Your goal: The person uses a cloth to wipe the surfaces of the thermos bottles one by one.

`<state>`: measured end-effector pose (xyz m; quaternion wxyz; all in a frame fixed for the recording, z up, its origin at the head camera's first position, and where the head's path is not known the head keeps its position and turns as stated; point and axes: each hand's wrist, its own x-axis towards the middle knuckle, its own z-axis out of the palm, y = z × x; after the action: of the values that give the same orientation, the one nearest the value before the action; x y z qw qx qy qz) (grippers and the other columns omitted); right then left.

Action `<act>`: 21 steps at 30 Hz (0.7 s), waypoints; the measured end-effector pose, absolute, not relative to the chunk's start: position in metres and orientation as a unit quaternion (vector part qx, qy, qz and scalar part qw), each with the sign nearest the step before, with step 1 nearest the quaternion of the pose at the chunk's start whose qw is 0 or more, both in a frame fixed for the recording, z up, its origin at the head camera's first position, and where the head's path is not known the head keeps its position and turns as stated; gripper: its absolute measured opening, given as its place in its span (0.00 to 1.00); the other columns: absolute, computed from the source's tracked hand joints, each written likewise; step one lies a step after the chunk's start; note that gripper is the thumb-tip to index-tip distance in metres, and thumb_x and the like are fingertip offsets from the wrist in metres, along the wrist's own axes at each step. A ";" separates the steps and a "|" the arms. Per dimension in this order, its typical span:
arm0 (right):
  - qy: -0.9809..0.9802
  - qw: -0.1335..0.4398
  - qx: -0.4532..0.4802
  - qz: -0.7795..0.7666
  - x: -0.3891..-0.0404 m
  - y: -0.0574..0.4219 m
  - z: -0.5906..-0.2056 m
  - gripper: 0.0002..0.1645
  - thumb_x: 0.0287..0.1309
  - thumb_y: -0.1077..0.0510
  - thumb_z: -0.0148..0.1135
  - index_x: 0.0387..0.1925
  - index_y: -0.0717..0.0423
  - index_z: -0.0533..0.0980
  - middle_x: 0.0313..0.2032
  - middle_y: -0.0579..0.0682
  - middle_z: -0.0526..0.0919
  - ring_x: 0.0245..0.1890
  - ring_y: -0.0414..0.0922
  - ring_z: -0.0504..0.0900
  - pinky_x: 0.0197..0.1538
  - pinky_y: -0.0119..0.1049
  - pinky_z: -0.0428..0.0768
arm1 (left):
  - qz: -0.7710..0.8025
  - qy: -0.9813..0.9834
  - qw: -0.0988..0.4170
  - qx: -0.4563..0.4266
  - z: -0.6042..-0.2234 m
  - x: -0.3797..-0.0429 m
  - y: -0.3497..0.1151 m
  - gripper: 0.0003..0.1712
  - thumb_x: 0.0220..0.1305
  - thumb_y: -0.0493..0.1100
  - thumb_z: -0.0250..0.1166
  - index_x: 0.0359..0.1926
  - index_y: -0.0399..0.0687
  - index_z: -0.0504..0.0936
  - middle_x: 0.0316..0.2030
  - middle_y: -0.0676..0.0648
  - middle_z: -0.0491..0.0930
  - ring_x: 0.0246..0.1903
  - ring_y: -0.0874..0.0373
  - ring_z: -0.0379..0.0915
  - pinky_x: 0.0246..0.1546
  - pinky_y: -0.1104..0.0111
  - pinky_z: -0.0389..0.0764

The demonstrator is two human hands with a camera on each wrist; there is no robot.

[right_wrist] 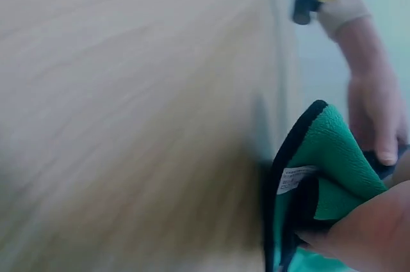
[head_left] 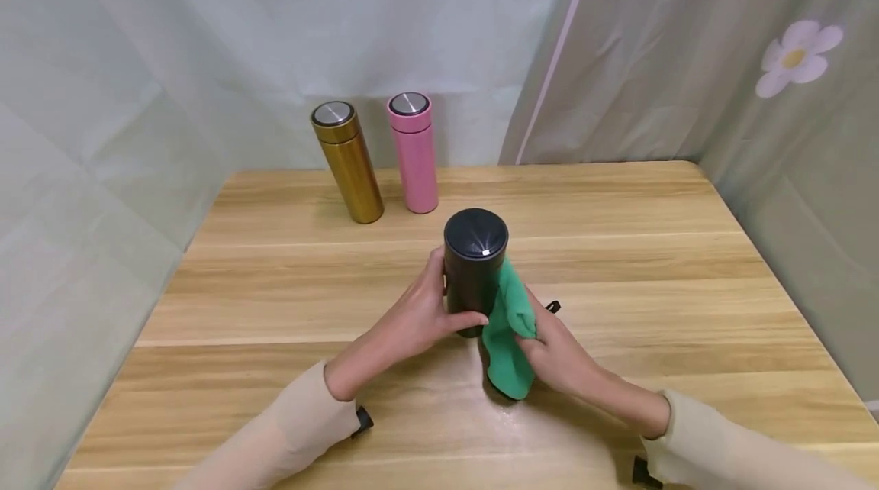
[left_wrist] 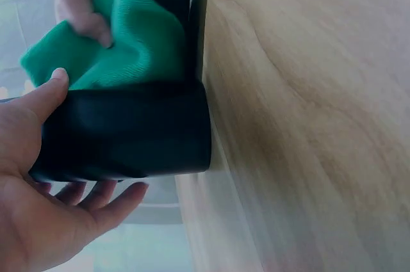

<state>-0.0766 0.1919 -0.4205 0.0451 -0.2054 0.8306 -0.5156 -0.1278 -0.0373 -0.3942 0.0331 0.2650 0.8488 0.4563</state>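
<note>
A black thermos bottle [head_left: 474, 280] stands upright in the middle of the wooden table. My left hand [head_left: 427, 311] grips it from the left, with the thumb across its near side and the fingers round behind, as the left wrist view shows. On its right side lies a green cloth [head_left: 510, 360] with a dark edge, which my right hand [head_left: 559, 352] holds bunched between thumb and fingers. The cloth [left_wrist: 144, 41] rests against the bottle's side and its lower part hangs to the tabletop. In the right wrist view a white label [right_wrist: 296, 178] shows on the cloth.
A gold thermos bottle [head_left: 352, 169] and a pink thermos bottle [head_left: 416, 162] stand at the back of the wooden table [head_left: 652, 246], left of the middle. Pale curtains [head_left: 330, 24] hang behind the table and at both sides.
</note>
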 end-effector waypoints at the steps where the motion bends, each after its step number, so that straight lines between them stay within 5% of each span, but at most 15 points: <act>1: 0.821 0.053 -0.191 -0.535 -0.077 0.193 -0.417 0.46 0.71 0.74 0.47 0.83 0.47 0.48 0.77 0.51 0.60 0.73 0.51 0.65 0.69 0.56 0.68 | 0.453 0.850 0.031 0.266 -0.395 -0.127 -0.037 0.60 0.52 0.47 0.83 0.75 0.42 0.53 0.62 0.42 0.69 0.64 0.48 0.70 0.65 0.52 0.75; 9: 0.780 0.096 -0.097 -0.611 -0.067 0.201 -0.377 0.35 0.74 0.66 0.49 0.79 0.53 0.58 0.73 0.52 0.68 0.69 0.53 0.70 0.68 0.54 0.70 | 0.500 0.822 0.050 0.269 -0.393 -0.130 -0.041 0.53 0.59 0.42 0.78 0.76 0.46 0.53 0.67 0.44 0.65 0.65 0.51 0.68 0.67 0.54 0.71; 16: 0.770 0.059 -0.100 -0.627 -0.050 0.201 -0.346 0.34 0.75 0.65 0.51 0.78 0.53 0.61 0.73 0.51 0.68 0.68 0.49 0.71 0.64 0.34 0.74 | 0.543 0.772 0.068 0.323 -0.380 -0.138 -0.048 0.53 0.59 0.30 0.69 0.79 0.47 0.49 0.71 0.44 0.64 0.70 0.51 0.63 0.73 0.52 0.62; 21: 0.760 0.034 -0.120 -0.638 -0.037 0.199 -0.328 0.32 0.76 0.64 0.51 0.78 0.53 0.62 0.71 0.52 0.70 0.66 0.44 0.73 0.61 0.31 0.76 | 0.534 0.759 0.077 0.364 -0.372 -0.144 -0.054 0.49 0.59 0.30 0.66 0.78 0.44 0.52 0.69 0.44 0.69 0.69 0.51 0.65 0.71 0.51 0.65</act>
<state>-0.0370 0.1987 -0.3278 0.0337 -0.1199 0.7598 -0.6381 -0.1436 -0.0543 -0.3717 0.0773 0.3638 0.7594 0.5339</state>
